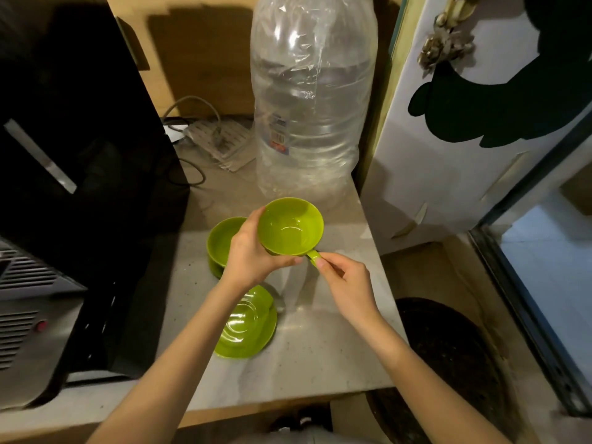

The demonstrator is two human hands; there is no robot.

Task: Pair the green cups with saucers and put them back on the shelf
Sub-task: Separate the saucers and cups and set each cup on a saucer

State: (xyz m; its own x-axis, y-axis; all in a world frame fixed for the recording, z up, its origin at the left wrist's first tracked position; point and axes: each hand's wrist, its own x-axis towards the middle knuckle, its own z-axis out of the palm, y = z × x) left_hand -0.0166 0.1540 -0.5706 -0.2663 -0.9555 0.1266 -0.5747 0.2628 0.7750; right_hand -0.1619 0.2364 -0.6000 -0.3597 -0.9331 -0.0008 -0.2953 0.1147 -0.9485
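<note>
Holding one green cup (291,227) above the tabletop (320,341), left hand (253,254) fingers wrapped round its wall and right hand (347,283) fingers pinching its handle, the person seems mid-pairing; next, lower it onto the saucer (248,325) below the fingers.

Green cups: two (290,227) (224,241); saucer stack: one (248,325); water bottle: one (312,100); hands: two (253,251) (347,283)
</note>
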